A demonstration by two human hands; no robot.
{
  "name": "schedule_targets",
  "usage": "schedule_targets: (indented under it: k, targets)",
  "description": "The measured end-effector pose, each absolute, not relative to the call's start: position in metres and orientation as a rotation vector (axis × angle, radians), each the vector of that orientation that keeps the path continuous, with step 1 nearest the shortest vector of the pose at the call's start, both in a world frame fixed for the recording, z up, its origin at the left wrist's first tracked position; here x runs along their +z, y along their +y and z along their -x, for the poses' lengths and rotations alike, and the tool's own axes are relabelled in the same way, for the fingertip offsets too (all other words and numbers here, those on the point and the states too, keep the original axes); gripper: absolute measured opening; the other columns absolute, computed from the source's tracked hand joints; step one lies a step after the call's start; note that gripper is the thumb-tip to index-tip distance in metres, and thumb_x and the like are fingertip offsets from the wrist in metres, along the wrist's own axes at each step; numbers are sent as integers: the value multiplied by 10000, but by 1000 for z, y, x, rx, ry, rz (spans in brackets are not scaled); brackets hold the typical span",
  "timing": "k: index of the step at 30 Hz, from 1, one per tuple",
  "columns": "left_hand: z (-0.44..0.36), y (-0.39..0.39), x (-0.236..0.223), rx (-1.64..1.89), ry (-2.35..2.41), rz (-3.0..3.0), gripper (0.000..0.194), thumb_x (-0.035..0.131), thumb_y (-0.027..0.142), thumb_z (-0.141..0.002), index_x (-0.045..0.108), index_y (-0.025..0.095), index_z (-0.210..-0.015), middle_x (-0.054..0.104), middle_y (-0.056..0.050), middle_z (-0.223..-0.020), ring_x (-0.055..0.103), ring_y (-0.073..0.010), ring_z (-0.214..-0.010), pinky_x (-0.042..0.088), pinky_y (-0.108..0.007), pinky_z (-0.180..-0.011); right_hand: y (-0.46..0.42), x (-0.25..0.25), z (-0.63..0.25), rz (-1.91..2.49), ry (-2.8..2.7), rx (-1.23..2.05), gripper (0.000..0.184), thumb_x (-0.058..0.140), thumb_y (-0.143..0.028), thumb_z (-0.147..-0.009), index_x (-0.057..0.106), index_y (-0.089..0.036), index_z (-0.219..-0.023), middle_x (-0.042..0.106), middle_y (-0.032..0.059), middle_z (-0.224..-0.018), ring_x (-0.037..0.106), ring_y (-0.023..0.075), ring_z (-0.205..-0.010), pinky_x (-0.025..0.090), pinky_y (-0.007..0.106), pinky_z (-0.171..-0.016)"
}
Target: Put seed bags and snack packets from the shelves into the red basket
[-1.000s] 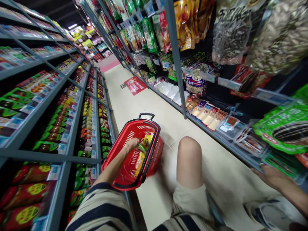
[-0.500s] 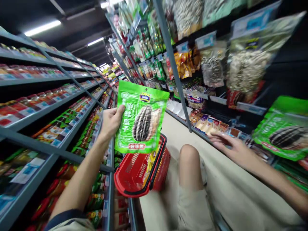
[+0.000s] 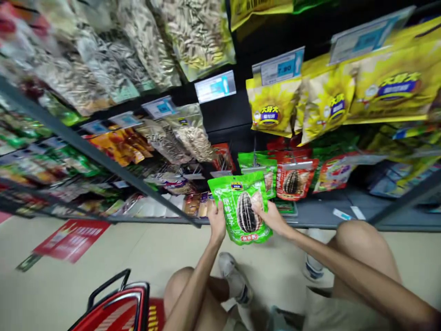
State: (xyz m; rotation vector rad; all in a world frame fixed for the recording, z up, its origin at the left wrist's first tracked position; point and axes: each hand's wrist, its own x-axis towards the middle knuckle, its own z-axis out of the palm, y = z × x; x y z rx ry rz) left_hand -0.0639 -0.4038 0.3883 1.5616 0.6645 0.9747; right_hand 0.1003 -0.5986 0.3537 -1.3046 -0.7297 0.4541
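A green bag of sunflower seeds [image 3: 246, 225], printed with a large striped seed, is held upright in front of the low shelf. My left hand [image 3: 217, 224] grips its left edge. My right hand [image 3: 274, 219] pinches the right side, its thumb across the printed seed. Just behind the bag hang another green bag [image 3: 270, 179] and a red seed bag [image 3: 295, 181], both on hooks. At the lower left stands a red shopping basket [image 3: 120, 315] with a black handle, cut off by the picture edge.
Yellow bags [image 3: 275, 105] hang above, under price tags. Clear bags of seeds [image 3: 198, 39] fill the upper left. A grey post [image 3: 103, 161] slants across the rack. My bent knees are close in front. A red floor sign [image 3: 74, 239] lies at the left.
My view has swung right to face the rack. The green bag has gone from above the basket to before the hooks. My right hand, formerly open, now holds it too.
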Motion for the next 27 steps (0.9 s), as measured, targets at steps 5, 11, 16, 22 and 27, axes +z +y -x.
schedule_targets:
  k: [5, 11, 16, 22, 27]
  targets:
    - [40, -411, 375, 742, 607, -1405, 726, 800, 871, -848, 762, 148, -905, 784, -89, -884, 709, -219, -785, 573, -313, -741, -605, 333, -108, 1317, -580, 483, 696, 900, -697, -869, 790, -145, -1279, 817, 157, -1309, 760, 378, -1208, 593, 518, -1107]
    - [29, -419, 374, 628, 554, -1287, 728, 993, 615, -782, 802, 120, -1281, 834, -164, -1218, 804, -313, -1093, 630, -421, -1039, -607, 318, -109, 1387, -511, 482, 661, 902, -722, -834, 820, -132, -1120, 842, 140, -1146, 772, 337, -1062, 610, 419, -973]
    - [16, -420, 331, 491, 731, -1312, 775, 994, 676, -741, 819, 136, -1268, 831, -187, -1248, 789, -373, -1183, 605, -507, -1105, -606, 278, -109, 1492, -368, 578, 746, 866, -788, -818, 818, -111, -1129, 843, 163, -1154, 791, 333, -1043, 618, 416, -939]
    - [-26, -400, 349, 567, 643, -1444, 796, 940, 736, -780, 819, 102, -1245, 823, -207, -1265, 783, -370, -1216, 602, -461, -1081, -592, 293, -147, 1475, -425, 371, 785, 875, -756, -833, 794, -117, -1283, 821, 169, -1301, 774, 340, -1190, 596, 446, -1079]
    - [-57, -401, 370, 593, 624, -1436, 791, 935, 781, -724, 810, 117, -1136, 840, -167, -1156, 799, -329, -1070, 621, -426, -990, -596, 323, -171, 1553, -484, 200, 667, 864, -687, -868, 821, -121, -1218, 837, 154, -1225, 778, 346, -1149, 588, 456, -1090]
